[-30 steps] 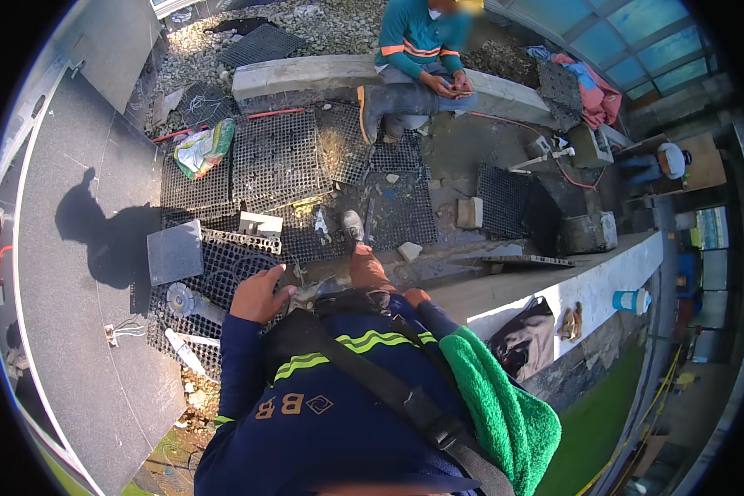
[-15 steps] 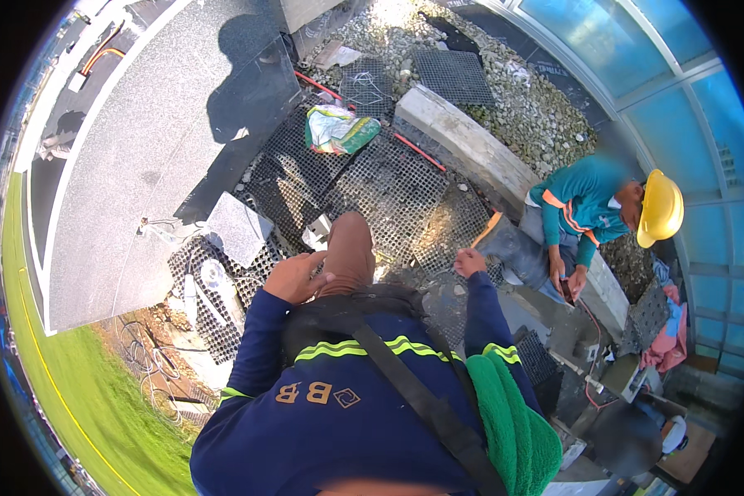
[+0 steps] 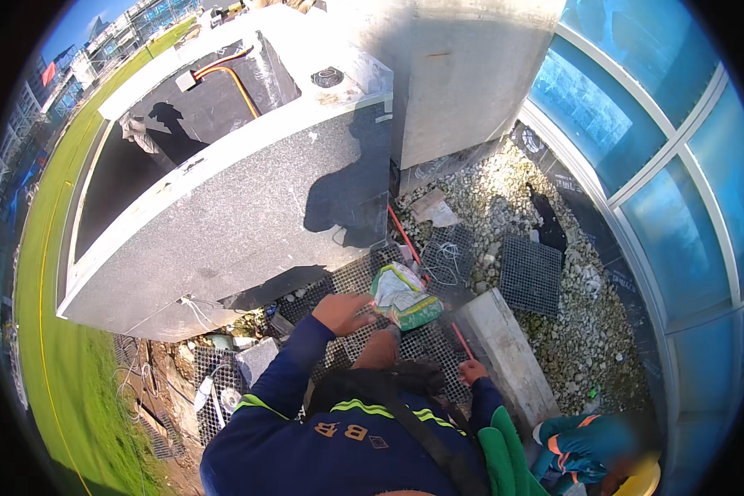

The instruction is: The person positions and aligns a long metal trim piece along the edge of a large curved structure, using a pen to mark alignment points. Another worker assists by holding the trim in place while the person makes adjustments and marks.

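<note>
Gravel bed point(image 3: 591, 335) lower in view than before. Sack point(image 3: 407, 302) on black grid mats point(image 3: 434, 351), now near left hand point(image 3: 343, 315), fingers extended, nothing held; right hand point(image 3: 473, 372) near red pipe point(image 3: 463, 341), grip unclear.

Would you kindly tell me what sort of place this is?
Probably an outdoor construction site: loose gravel, black grid panels and wires hanging from a gray wall suggest it.

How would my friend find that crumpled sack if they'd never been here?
Find the big speckled grey wall, then its lower right corner. Black grid mats lie below it; on them, just right of the person's left hand, is the sack. Its white, green and yellow colours stand out from the dark mats.
</note>
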{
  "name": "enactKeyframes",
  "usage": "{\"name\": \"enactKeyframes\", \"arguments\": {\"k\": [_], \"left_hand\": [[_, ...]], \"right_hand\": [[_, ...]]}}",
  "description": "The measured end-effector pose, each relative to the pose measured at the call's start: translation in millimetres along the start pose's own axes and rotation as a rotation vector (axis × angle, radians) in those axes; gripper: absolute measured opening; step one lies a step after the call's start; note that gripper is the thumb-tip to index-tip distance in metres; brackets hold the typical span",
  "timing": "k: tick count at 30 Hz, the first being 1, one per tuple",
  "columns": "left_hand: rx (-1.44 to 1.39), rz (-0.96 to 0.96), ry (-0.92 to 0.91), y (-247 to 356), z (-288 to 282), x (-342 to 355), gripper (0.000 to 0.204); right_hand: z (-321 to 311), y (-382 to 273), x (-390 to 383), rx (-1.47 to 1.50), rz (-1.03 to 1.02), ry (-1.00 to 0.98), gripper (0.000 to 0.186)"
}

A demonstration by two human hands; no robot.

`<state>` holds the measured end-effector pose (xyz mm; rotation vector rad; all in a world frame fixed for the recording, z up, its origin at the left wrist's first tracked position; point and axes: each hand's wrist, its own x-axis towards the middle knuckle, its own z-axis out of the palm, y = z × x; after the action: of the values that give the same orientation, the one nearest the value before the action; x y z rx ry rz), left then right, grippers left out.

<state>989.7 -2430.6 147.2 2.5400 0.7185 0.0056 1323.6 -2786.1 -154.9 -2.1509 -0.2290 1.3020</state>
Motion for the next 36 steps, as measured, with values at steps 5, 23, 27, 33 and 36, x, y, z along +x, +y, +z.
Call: {"name": "enactKeyframes", "arguments": {"k": [5,23,27,33,36], "left_hand": [[-0.005,-0.060,0.079,-8,-78,71,0.057],[-0.988,-0.705,1.349,-59,-148,310,0.045],[-1.141,-0.811,1.398,-38,-146,375,0.046],[-0.846,-0.891,1.412,-11,-150,426,0.043],[-0.887,-0.845,1.499,-5,-146,450,0.037]], "right_hand": [[-15,-143,51,0.501,-0.052,-0.200,0.022],[-7,-711,311,-0.001,-0.443,-0.902,0.043],[16,-814,313,-0.111,-0.552,-1.042,0.046],[42,-874,304,-0.211,-0.641,-1.220,0.053],[49,-863,296,-0.310,-0.592,-1.286,0.058]]}}
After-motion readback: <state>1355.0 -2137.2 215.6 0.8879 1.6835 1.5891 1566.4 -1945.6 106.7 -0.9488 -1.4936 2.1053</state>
